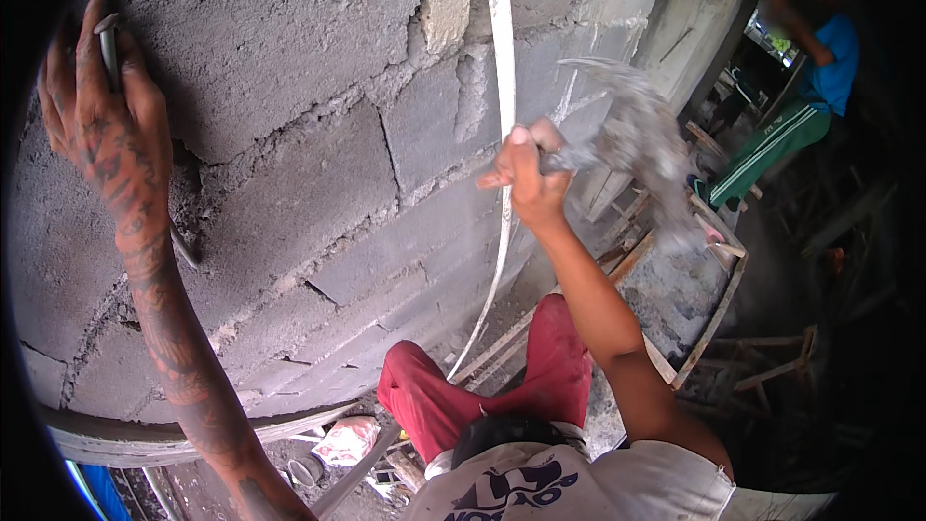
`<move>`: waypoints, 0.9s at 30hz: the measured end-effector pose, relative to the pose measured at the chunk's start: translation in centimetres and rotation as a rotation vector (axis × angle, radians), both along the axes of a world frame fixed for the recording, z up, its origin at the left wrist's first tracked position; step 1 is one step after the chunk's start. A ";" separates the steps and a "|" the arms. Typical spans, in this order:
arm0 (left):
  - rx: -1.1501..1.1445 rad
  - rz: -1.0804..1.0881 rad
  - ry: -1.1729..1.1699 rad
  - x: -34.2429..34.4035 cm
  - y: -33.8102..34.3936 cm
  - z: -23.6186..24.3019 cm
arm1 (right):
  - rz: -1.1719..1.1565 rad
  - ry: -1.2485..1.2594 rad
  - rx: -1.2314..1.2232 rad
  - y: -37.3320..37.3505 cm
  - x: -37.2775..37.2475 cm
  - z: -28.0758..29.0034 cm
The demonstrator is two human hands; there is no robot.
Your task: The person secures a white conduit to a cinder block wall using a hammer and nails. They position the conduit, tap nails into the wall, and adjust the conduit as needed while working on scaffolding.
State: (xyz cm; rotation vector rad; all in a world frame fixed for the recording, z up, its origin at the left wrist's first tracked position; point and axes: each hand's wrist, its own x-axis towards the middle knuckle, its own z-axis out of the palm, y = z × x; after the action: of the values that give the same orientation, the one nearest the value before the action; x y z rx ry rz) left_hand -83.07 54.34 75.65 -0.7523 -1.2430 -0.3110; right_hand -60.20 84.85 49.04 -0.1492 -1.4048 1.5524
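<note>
"How are the hands?"
"Apart: the left hand pins a metal spike against the block wall; the right hand, out from the wall, grips a blurred tool."
"Done, and left?"
"Courses stand; some joints look unfilled."

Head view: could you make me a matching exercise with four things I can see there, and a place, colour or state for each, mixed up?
Column one
1. Left hand
2. Right hand
3. Co-worker's trousers
4. Long, narrow strip

Column two
A. Green with pale side stripes
B. Closed on a motion-blurred grey tool
C. At the block wall, a flat-headed metal spike between its fingers
D. White, running from the top edge down toward the red trousers

Right pairs: 1-C, 2-B, 3-A, 4-D
</note>
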 end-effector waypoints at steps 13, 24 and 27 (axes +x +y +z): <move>-0.003 0.001 0.000 -0.1 -0.2 0.1 | 0.005 -0.119 0.043 -0.3 0.1 -0.7; -0.028 0.134 -0.019 -1.3 -1.2 0.3 | 0.018 -0.174 0.236 -0.7 1.6 -4.5; -0.029 0.275 -0.151 -1.7 -1.9 0.2 | 0.039 -0.206 0.081 0.0 -0.2 -5.1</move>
State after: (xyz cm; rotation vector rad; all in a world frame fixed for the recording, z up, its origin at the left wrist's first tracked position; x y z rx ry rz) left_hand -84.75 52.41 75.83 -0.5808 -1.4780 -0.1260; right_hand -60.39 84.88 43.95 -0.2394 -1.6379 1.5439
